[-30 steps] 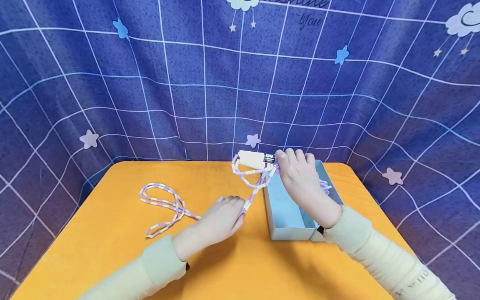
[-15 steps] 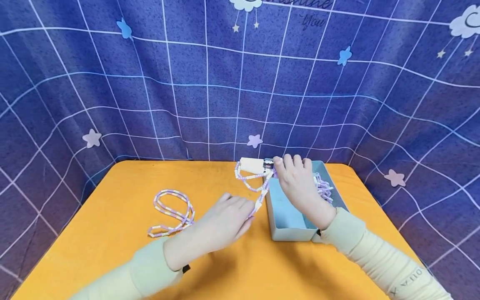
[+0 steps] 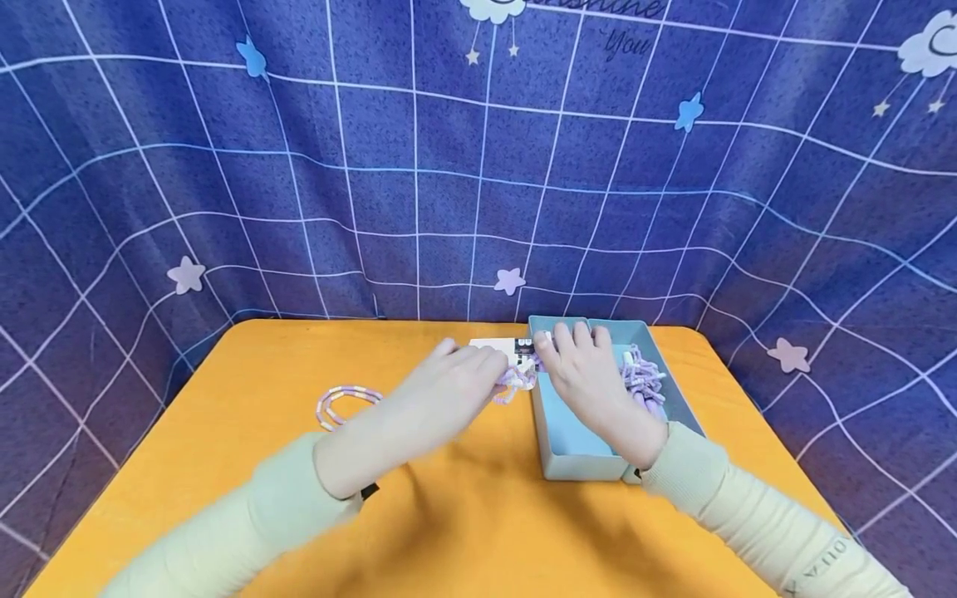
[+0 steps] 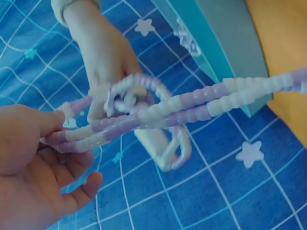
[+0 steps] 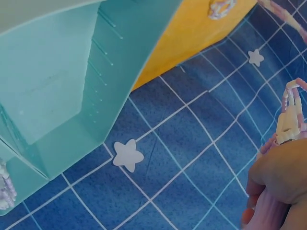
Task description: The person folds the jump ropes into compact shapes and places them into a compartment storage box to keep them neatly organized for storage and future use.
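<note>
My left hand [image 3: 452, 386] pinches a doubled stretch of a purple-and-white beaded jump rope [image 4: 192, 103] between thumb and fingers. My right hand [image 3: 583, 374] grips the rope's other end over the box, with a smooth purple handle [image 5: 266, 213] showing in the right wrist view. From that grip sticks a white piece [image 3: 489, 343] with a black printed part, pointing left. Beaded loops hang between the two hands, which are close together. The rope's free end [image 3: 350, 389] lies looped on the table, partly behind my left forearm.
A pale blue box [image 3: 583, 468] with two compartments stands at the table's right. Its right compartment holds another bundle of beaded rope [image 3: 641, 378]. The orange table [image 3: 254, 357] reaches back to a blue gridded curtain [image 3: 441, 208] with stars.
My left hand has moved up and right, close to my right hand, drawing the rope's free end along the table. The white piece has come slightly lower.
</note>
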{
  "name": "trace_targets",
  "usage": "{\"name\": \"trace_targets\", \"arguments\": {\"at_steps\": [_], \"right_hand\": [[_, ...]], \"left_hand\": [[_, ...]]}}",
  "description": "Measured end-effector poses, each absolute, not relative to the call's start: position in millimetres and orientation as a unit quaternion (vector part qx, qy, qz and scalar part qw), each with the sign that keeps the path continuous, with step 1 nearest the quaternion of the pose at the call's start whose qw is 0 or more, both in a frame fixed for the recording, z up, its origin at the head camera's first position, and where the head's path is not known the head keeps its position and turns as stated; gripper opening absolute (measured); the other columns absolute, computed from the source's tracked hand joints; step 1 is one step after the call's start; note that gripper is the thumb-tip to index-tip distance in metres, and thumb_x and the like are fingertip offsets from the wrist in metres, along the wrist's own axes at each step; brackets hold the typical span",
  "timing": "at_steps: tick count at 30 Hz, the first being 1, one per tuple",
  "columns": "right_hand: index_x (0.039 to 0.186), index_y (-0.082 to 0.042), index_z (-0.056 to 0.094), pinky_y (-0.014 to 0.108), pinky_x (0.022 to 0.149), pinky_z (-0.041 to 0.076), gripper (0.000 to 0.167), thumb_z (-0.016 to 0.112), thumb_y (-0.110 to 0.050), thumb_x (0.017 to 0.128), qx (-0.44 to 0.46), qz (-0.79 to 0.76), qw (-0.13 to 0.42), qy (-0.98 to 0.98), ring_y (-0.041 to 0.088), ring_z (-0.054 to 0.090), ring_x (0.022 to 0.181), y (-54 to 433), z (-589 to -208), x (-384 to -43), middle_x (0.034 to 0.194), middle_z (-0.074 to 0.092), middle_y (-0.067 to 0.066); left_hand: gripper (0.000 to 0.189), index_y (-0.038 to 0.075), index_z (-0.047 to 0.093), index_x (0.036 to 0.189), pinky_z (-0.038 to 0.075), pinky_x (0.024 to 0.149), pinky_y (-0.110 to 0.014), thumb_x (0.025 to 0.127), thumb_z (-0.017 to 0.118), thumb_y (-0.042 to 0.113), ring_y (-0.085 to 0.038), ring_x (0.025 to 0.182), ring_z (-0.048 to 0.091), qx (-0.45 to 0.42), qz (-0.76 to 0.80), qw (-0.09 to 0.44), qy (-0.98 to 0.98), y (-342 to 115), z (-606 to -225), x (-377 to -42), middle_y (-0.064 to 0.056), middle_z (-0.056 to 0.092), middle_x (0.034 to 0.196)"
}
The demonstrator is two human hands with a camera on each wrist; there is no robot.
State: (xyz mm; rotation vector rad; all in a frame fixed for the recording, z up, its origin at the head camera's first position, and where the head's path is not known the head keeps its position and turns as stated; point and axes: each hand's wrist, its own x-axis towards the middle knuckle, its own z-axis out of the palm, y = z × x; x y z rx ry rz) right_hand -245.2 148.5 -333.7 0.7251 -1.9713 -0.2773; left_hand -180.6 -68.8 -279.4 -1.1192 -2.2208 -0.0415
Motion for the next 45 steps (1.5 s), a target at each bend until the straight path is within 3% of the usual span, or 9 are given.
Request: {"name": "trace_targets", "arguments": {"at_steps": [7,17,23,30,37,45], "right_hand": [[0.094,-0.010,0.048,0.039,0.062,0.036,0.018,0.030,-0.011,0.095,0.344,-0.115,0.487,-0.795,0.026,0.042,0.065,144.3,-335.1,-239.8,0.075,0.042,0.007],[0.092,-0.009,0.044,0.037,0.061,0.033,0.012,0.034,-0.004,0.095,0.401,-0.089,0.497,-0.765,0.022,0.035,0.063,136.6,-330.8,-226.8,0.075,0.039,0.005],[0.090,-0.009,0.045,0.037,0.061,0.032,0.015,0.031,-0.005,0.097,0.421,-0.065,0.492,-0.760,0.022,0.036,0.064,135.0,-328.6,-222.7,0.075,0.038,0.004],[0.096,-0.011,0.045,0.038,0.066,0.035,0.024,0.022,-0.012,0.102,0.424,-0.056,0.436,-0.792,0.022,0.041,0.069,137.6,-326.5,-214.7,0.079,0.043,0.001],[0.101,-0.011,0.048,0.038,0.069,0.034,0.014,0.034,-0.014,0.096,0.424,-0.037,0.386,-0.818,0.022,0.042,0.073,141.7,-319.8,-207.6,0.082,0.045,0.001],[0.098,-0.009,0.052,0.038,0.070,0.034,0.042,0.012,-0.022,0.104,0.415,-0.006,0.372,-0.830,0.021,0.045,0.076,146.1,-315.1,-206.2,0.084,0.048,0.002]], "left_hand": [[0.006,0.010,0.049,0.093,0.032,0.063,-0.028,0.090,0.052,0.005,-0.016,0.076,0.051,-0.419,0.014,0.308,-0.854,-73.1,-262.9,-194.4,0.000,0.050,0.086],[0.011,0.010,0.051,0.097,0.033,0.064,-0.029,0.091,0.056,0.019,-0.017,0.077,0.050,-0.417,-0.004,0.295,-0.860,-84.8,-257.4,-222.0,0.000,0.050,0.088],[0.010,0.008,0.052,0.101,0.037,0.073,-0.030,0.092,0.052,0.006,-0.019,0.088,0.051,-0.433,0.016,0.288,-0.854,-92.4,-262.5,-239.4,-0.003,0.052,0.095],[0.011,0.008,0.052,0.104,0.037,0.077,-0.031,0.094,0.048,0.011,-0.019,0.090,0.048,-0.449,0.031,0.287,-0.846,-97.8,-275.0,-257.7,-0.002,0.050,0.096],[0.009,0.010,0.050,0.103,0.036,0.082,-0.033,0.094,0.046,0.012,-0.019,0.093,0.047,-0.429,0.042,0.255,-0.866,-105.9,-288.8,-280.0,-0.001,0.049,0.097],[0.013,0.013,0.050,0.102,0.034,0.073,-0.029,0.094,0.052,0.023,-0.017,0.087,0.048,-0.402,0.012,0.249,-0.881,-114.2,-310.4,-300.3,0.001,0.048,0.094]]}}
